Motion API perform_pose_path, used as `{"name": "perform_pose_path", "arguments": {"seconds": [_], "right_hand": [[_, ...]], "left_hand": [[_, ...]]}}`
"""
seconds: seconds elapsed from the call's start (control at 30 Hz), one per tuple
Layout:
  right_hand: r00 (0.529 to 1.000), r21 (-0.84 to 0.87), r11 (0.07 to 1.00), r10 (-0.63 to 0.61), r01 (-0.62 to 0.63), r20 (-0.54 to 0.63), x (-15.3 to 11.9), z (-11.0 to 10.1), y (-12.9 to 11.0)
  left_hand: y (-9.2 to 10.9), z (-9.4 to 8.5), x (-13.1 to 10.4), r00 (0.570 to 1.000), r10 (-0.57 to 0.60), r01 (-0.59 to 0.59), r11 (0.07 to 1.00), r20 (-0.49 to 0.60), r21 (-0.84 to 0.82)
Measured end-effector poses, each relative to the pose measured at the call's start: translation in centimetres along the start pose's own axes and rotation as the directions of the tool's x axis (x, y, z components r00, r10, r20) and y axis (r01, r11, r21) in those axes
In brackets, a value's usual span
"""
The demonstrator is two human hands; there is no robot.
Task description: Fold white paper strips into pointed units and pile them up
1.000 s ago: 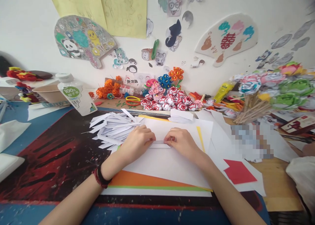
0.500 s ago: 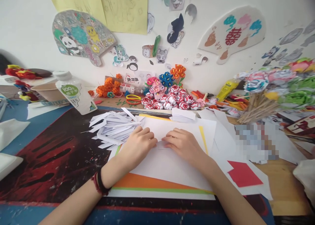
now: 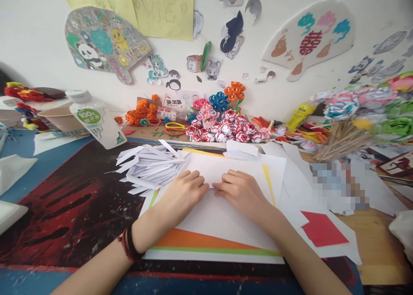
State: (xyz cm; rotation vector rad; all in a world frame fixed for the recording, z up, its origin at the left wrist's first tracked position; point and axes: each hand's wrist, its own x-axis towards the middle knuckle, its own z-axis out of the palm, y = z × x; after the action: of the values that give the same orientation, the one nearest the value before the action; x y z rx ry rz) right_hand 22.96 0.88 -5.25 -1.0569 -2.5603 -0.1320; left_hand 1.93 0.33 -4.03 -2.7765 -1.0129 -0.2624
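My left hand has its fingers curled and pressed together over a small piece of white paper. From the other side my right hand pinches the same piece, thumb against bent fingers. Most of that piece is covered by the fingers, and white on white makes its outline hard to see. Both hands rest on a large white sheet. Orange paper and green paper show from under the sheet's near edge. Just beyond my left hand lies a heap of folded white paper strips.
A white bottle stands at the back left. Red and white paper flowers line the back by the wall. A folded white paper stack lies behind the sheet. To the right are a red paper piece and bunched stems.
Both hands stay close together on the sheet, with small finger shifts. My fingers cover more of the small paper piece now. The view has shifted slightly.
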Motion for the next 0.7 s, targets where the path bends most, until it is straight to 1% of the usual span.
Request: {"name": "perform_pose_path", "arguments": {"seconds": [0.13, 0.33, 0.7], "right_hand": [[1.0, -0.023, 1.0, 0.004, -0.003, 0.016, -0.02, 0.02, 0.04], [1.0, -0.058, 0.998, 0.005, -0.005, 0.009, -0.02, 0.02, -0.07], [0.999, -0.088, 0.996, 0.007, -0.003, 0.04, 0.07, -0.15, -0.29]], "left_hand": [[0.05, 0.13, 0.05, 1.0, 0.007, -0.007, 1.0, 0.011, -0.004], [0.15, -0.03, 0.07, 1.0, 0.013, -0.013, 1.0, 0.02, 0.001], [0.03, -0.25, 0.35, 0.994, 0.046, -0.042, 0.998, 0.099, -0.041]]}}
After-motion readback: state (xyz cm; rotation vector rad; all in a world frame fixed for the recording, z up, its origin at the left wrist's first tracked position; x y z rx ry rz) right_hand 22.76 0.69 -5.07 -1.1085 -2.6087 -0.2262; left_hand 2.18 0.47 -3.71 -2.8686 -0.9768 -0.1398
